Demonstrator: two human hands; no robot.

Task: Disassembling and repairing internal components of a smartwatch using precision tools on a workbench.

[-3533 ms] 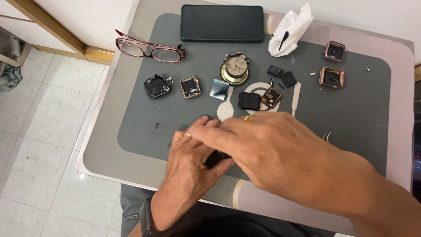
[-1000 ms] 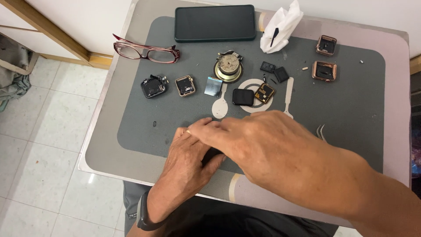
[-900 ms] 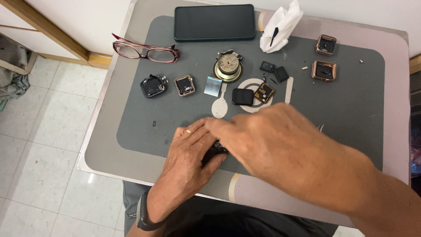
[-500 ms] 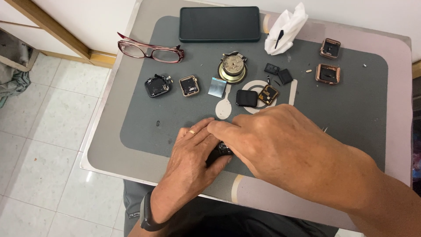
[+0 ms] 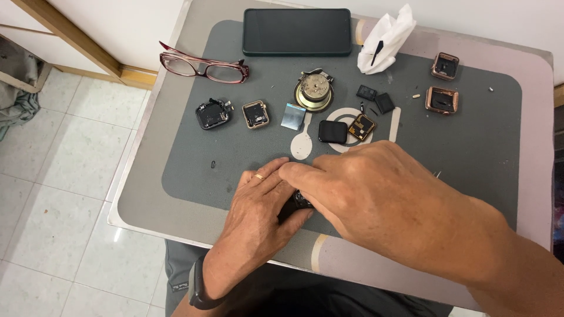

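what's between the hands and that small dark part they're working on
Nothing visible: the left hand and right hand both close directly around the small dark part on the grey mat, hiding most of it.

I see a dark rectangular phone screen point(image 5: 296, 31) at top centre, and a small black rounded watch screen point(image 5: 332, 131) at the centre.

Two hands are seen, left hand point(image 5: 258, 214) and right hand point(image 5: 376, 194). One pair of red glasses point(image 5: 202, 64) is counted, one dark phone point(image 5: 297, 31), one crumpled white tissue point(image 5: 385, 38), one round brass movement point(image 5: 314, 92). Two copper-coloured square watch cases point(image 5: 445, 66) point(image 5: 442, 100) are counted. One grey mat point(image 5: 476, 152) is laid out.
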